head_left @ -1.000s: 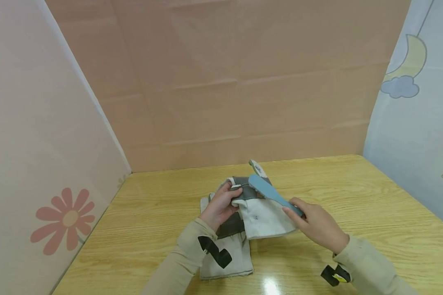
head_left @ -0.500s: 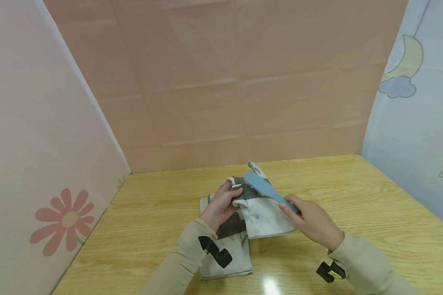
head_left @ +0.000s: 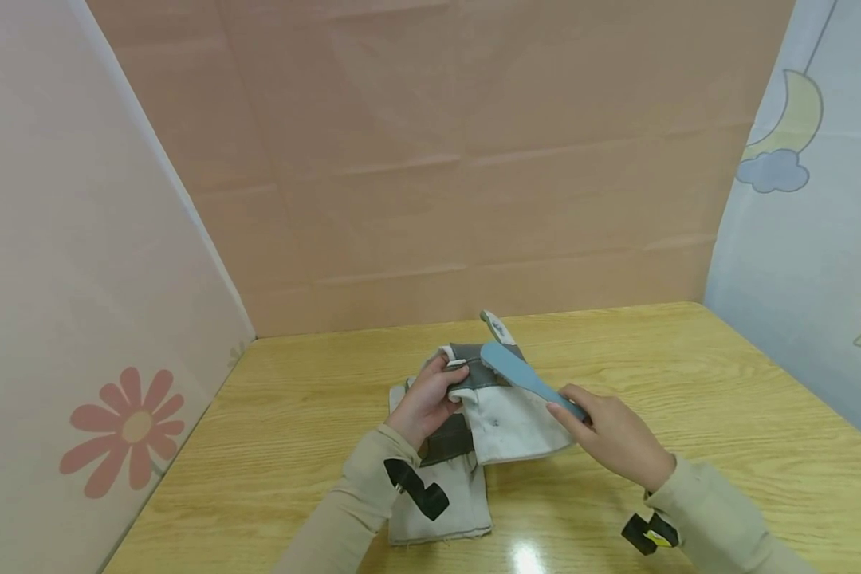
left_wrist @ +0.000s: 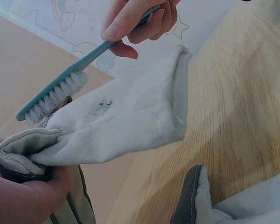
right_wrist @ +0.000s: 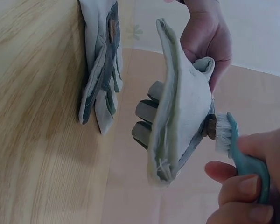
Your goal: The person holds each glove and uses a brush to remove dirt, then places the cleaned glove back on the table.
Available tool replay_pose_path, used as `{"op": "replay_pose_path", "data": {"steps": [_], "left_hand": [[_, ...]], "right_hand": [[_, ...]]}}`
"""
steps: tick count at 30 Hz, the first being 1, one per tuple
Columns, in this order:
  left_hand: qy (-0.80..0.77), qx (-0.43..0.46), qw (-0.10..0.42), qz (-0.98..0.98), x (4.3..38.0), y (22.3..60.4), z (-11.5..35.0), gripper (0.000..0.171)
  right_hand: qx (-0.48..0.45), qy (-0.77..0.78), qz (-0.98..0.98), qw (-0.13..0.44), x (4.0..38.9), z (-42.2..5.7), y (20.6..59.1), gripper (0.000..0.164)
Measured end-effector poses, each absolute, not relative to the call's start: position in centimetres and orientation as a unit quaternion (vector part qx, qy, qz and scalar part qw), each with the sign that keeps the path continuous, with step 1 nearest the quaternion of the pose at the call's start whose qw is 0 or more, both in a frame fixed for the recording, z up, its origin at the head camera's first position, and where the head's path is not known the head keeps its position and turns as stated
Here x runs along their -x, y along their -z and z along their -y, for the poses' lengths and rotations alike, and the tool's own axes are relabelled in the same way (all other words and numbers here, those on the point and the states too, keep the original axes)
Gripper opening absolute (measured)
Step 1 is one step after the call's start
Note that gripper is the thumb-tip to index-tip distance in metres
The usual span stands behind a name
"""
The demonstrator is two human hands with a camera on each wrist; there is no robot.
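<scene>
A white work glove with dark grey patches [head_left: 520, 426] is held up by my left hand [head_left: 425, 402], thumb on top at its grey band. Its wide cuff points right, and the left wrist view shows a dark smudge on the white cloth. My right hand [head_left: 620, 438] grips the handle of a light blue brush [head_left: 520, 371], head slanting up and left over the glove. In the right wrist view the white bristles [right_wrist: 222, 133] meet a brownish bit on the glove's grey side. A second glove of the same kind [head_left: 439, 502] lies on the table below my left hand.
The wooden table [head_left: 294, 422] carries the second glove near its front middle. A tan backdrop [head_left: 430, 159] stands behind the far edge, with printed pale panels on the left [head_left: 79, 239] and right [head_left: 818, 255].
My right hand and the brush have slid slightly up and left, then back down and right over the glove. My left hand and both gloves have stayed nearly in place.
</scene>
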State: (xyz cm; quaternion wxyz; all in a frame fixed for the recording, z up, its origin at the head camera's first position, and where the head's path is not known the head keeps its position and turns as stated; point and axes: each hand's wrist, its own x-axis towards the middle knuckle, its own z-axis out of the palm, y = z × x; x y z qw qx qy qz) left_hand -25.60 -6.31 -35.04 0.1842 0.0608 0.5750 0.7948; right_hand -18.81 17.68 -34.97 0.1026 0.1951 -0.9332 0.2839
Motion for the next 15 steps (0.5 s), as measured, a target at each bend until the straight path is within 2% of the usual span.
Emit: {"op": "replay_pose_path", "data": {"steps": [8, 15], "left_hand": [[-0.795, -0.063, 0.183, -0.575, 25.8, 35.2, 6.1, 0.046], [-0.794, -0.062, 0.179, -0.578, 25.8, 35.1, 6.0, 0.044]], "right_hand": [[-0.209, -0.300, 0.920, 0.142, 19.0, -17.0, 34.8, 0.016], [-0.214, -0.289, 0.922, 0.147, 19.2, -16.6, 34.9, 0.015]]}}
